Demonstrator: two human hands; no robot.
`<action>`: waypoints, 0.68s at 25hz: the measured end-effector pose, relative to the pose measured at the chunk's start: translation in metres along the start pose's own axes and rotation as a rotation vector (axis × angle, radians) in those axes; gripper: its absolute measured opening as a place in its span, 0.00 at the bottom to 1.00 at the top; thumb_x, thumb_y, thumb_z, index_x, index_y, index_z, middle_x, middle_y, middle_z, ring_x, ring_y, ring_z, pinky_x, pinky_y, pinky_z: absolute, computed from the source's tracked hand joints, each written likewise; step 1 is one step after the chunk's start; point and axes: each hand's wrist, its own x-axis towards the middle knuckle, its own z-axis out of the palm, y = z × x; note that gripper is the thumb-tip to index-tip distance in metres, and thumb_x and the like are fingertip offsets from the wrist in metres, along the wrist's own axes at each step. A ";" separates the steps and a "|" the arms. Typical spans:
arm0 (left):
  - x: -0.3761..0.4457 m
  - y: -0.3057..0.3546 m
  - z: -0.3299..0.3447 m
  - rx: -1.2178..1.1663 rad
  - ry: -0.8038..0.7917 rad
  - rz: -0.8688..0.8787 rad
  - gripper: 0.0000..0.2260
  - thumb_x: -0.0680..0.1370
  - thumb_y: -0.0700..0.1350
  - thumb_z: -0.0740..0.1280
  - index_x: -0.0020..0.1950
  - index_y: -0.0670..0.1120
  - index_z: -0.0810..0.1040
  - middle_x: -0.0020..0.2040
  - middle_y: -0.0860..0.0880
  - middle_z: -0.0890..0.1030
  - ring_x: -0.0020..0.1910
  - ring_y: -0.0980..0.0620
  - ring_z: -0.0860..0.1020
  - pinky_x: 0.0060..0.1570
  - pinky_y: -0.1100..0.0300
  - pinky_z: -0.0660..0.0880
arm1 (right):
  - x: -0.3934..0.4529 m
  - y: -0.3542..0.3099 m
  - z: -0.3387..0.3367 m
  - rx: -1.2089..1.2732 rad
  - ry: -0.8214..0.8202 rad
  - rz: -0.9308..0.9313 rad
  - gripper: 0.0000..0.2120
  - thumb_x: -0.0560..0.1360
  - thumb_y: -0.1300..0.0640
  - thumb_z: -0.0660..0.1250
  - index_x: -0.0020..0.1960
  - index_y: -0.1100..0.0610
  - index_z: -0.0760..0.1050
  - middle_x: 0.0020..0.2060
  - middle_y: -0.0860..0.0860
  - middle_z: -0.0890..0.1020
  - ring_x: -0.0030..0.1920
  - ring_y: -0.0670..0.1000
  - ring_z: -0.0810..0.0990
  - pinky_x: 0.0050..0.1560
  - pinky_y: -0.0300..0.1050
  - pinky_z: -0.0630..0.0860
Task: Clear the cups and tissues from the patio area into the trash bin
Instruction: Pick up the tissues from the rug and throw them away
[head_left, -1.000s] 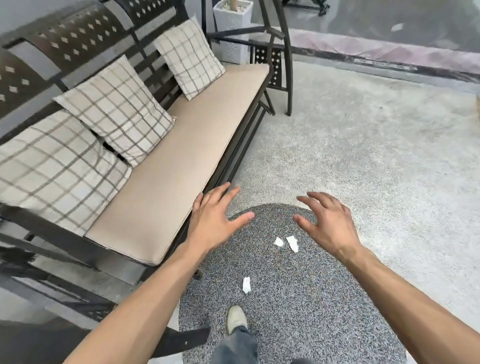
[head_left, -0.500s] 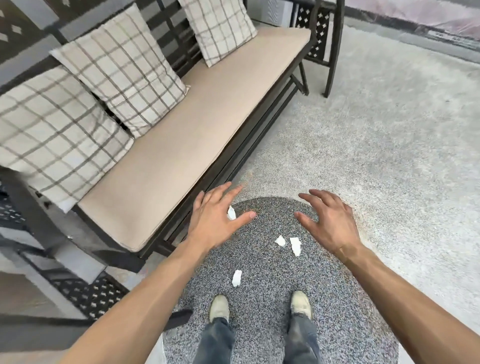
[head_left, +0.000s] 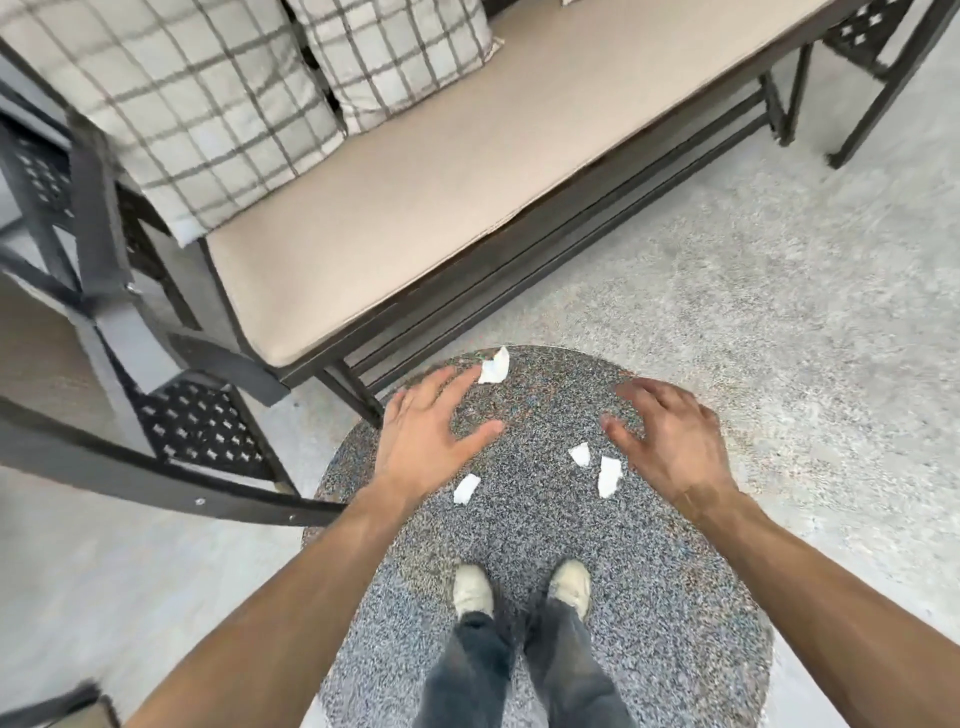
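Four scraps of tissue lie on the round speckled mat (head_left: 545, 525) in front of my shoes, and none is picked up yet. One tissue (head_left: 494, 366) sits at the far edge of the mat, close to the bench (head_left: 415, 171), just beyond my left fingertips. A second tissue (head_left: 466, 488) lies near my left wrist. Two more, a small one (head_left: 580, 453) and a longer one (head_left: 608, 475), lie close together just inside my right thumb. No cups and no trash bin show in this view.

My left hand (head_left: 426, 441) hovers with fingers spread and straight, holding nothing. My right hand (head_left: 670, 447) hangs with fingers loosely bent, also holding nothing.

As I judge it, the step in hand is the first pickup. I would bend lower and let each hand take what is nearest: the right pinches the pair together in one sweep, the left takes the scrap by the wrist, then reaches for the far one. The scraps look light and thin, so I would press fingertips down into the mat pile and pinch from the sides, not scoop. I would tuck each piece into the palm before taking the next, so that nothing drops.
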 end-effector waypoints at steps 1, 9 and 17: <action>0.001 -0.011 0.016 -0.001 -0.005 -0.006 0.35 0.72 0.77 0.50 0.76 0.67 0.49 0.78 0.55 0.60 0.73 0.54 0.64 0.73 0.47 0.45 | 0.007 0.002 0.016 -0.022 -0.016 -0.010 0.25 0.77 0.34 0.52 0.70 0.43 0.65 0.70 0.49 0.70 0.69 0.54 0.68 0.68 0.62 0.61; 0.051 -0.110 0.223 -0.014 -0.027 0.014 0.36 0.71 0.77 0.53 0.75 0.69 0.46 0.77 0.55 0.60 0.58 0.56 0.76 0.72 0.43 0.48 | 0.060 0.060 0.229 -0.009 0.028 -0.039 0.23 0.78 0.38 0.56 0.69 0.46 0.66 0.67 0.52 0.72 0.65 0.57 0.72 0.63 0.65 0.68; 0.085 -0.217 0.438 0.099 -0.185 -0.013 0.38 0.71 0.75 0.57 0.75 0.70 0.43 0.78 0.52 0.55 0.44 0.58 0.77 0.68 0.37 0.63 | 0.107 0.161 0.453 -0.147 -0.087 0.003 0.27 0.76 0.38 0.57 0.72 0.47 0.62 0.68 0.55 0.70 0.65 0.59 0.71 0.62 0.68 0.68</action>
